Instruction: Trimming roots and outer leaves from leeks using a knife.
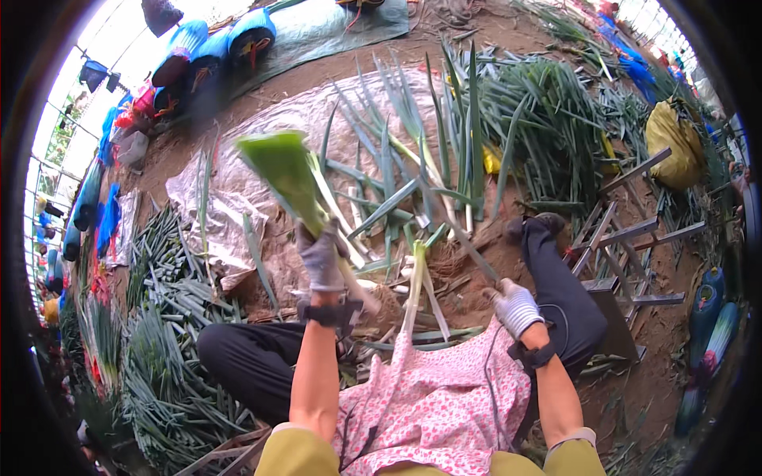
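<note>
My left hand (321, 260), in a grey glove, is closed around a leek (282, 170). Its broad green top, blurred by motion, points up and away to the left, and the pale stem runs out below the hand. My right hand (516, 308), in a striped glove, grips a long knife (475, 252) whose thin grey blade slants away to the left; its handle is hidden in the hand. Between my legs, other leeks (416, 282) with white stems lie near my apron (444, 389). Beyond them, more leeks (389, 174) are spread on a pale sheet (278, 119).
A big heap of leeks (548, 119) lies at the far right, and cut green leaves (171, 349) pile up at the left. A frame of bars (627, 238) stands by my right leg. Blue wrapped bundles (214, 47) rest at the far left; a yellow sack (675, 143) sits right.
</note>
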The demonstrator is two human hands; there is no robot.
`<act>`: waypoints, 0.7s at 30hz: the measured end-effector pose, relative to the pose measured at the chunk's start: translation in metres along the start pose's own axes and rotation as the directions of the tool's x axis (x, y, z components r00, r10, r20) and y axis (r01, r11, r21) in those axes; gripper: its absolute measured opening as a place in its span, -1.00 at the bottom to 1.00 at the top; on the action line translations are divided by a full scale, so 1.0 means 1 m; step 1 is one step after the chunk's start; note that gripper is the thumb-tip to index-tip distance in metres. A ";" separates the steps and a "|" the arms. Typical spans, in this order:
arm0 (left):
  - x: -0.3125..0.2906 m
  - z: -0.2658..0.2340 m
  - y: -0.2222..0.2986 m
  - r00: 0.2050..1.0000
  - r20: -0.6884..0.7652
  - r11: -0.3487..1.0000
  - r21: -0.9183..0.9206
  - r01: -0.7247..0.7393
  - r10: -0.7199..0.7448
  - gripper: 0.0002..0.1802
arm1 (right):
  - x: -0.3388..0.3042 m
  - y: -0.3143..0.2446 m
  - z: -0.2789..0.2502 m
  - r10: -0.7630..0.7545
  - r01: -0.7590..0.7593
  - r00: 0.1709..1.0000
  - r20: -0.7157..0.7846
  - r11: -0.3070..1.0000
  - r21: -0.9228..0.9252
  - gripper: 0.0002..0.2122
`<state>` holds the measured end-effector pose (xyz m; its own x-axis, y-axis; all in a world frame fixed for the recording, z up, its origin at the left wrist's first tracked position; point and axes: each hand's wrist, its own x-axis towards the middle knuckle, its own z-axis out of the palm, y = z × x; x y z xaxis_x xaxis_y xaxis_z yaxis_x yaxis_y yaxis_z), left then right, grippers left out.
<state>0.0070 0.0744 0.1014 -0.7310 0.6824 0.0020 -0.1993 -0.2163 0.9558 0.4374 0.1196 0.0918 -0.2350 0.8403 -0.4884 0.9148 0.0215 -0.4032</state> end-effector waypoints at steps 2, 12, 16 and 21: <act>0.019 -0.004 0.027 0.992 -0.115 0.967 -0.240 -0.085 0.058 -0.69 | -0.013 -0.025 0.005 -0.101 0.135 0.982 -0.159 0.967 0.216 -0.51; 0.017 -0.044 -0.001 0.952 -0.235 0.629 -0.775 -0.063 -0.194 -0.63 | -0.065 -0.101 0.044 -0.184 0.313 0.939 -0.290 0.807 0.501 -0.67; 0.014 -0.046 -0.019 0.952 -0.209 0.652 -0.758 -0.013 -0.224 -0.79 | -0.076 -0.122 0.014 -0.204 0.375 0.898 -0.389 0.819 0.434 -0.59; 0.040 -0.028 -0.027 0.952 -0.131 0.531 -0.846 0.038 -0.276 -0.80 | -0.024 -0.029 0.089 0.033 -0.048 0.998 0.052 0.944 0.326 -0.48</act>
<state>-0.0349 0.0876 0.0675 -0.7264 0.6180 -0.3006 -0.6858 -0.6803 0.2587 0.3875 0.0505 0.0470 -0.2214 0.8115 -0.5408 0.7679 -0.1968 -0.6096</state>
